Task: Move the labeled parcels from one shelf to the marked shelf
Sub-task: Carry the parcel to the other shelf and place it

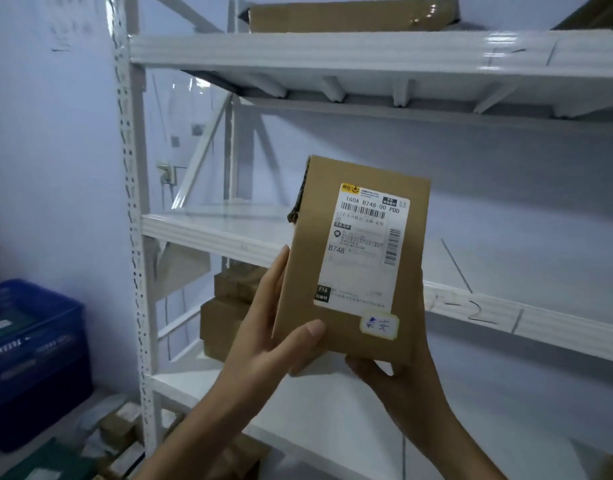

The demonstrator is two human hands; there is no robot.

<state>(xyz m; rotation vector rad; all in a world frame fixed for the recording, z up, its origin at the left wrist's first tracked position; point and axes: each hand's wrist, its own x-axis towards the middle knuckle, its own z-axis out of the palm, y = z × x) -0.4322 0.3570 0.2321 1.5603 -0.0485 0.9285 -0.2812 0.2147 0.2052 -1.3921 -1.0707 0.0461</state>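
Observation:
I hold a small brown cardboard parcel point(308, 271) upright in front of the white shelf rack, its white shipping label and a small yellow-edged sticker facing me. My left hand point(267, 327) grips its left edge and lower corner, thumb on the front. My right hand point(398, 382) supports its bottom right corner from below and behind. The parcel hovers level with the middle shelf point(506, 306), whose front lip carries a handwritten mark ending in "2". Two brown parcels point(225, 306) are stacked on the lower shelf behind my left hand.
A flat cardboard box point(350, 15) lies on the top shelf point(333, 50). A blue plastic crate point(35, 358) stands on the floor at the left. Small boxes point(121, 427) lie on the floor by the rack's perforated post point(135, 271). The wall is close behind.

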